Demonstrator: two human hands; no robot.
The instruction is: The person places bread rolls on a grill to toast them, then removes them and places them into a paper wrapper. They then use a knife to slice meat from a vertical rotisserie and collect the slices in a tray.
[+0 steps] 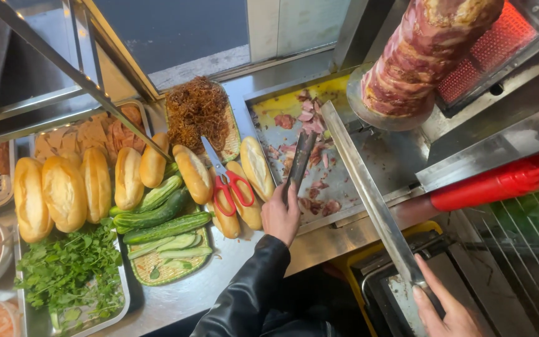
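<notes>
My left hand (281,215), in a black sleeve, grips metal tongs (301,159) whose tips reach into sliced meat pieces (310,122) on the steel griddle tray (385,156). My right hand (444,309) holds the handle of a long, flat carving knife (363,187) that runs diagonally up toward the base of the vertical meat spit (425,50). The blade lies across the tray, just right of the tongs.
Baguette rolls (63,190) line the left counter, with cucumbers (157,218), herbs (70,271), red-handled scissors (229,184), a basket of shredded dried meat (198,112) and sliced cold cuts (88,134). A red squeeze bottle (500,181) lies right. The heater (494,50) glows behind the spit.
</notes>
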